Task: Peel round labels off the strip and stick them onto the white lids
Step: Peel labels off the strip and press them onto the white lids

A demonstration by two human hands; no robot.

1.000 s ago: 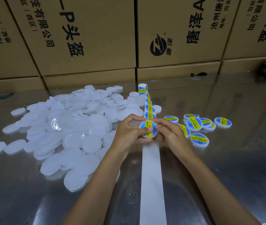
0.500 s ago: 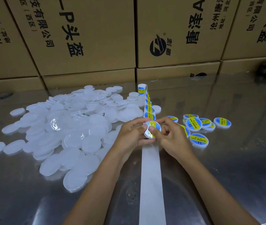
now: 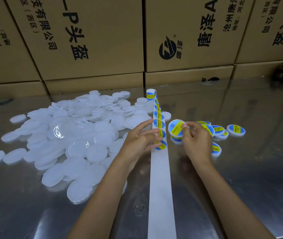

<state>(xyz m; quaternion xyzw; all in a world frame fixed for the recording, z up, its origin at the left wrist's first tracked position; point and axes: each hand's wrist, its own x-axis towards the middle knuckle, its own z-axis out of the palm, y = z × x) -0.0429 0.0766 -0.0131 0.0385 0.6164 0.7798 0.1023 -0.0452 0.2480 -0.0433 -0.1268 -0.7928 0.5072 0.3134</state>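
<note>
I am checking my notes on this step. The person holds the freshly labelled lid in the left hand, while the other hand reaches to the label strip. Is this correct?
Not quite: the hands are swapped. In the head view the right hand pinches the labelled lid, and the left hand reaches to the label strip, its fingers over the nearest labels.
</note>
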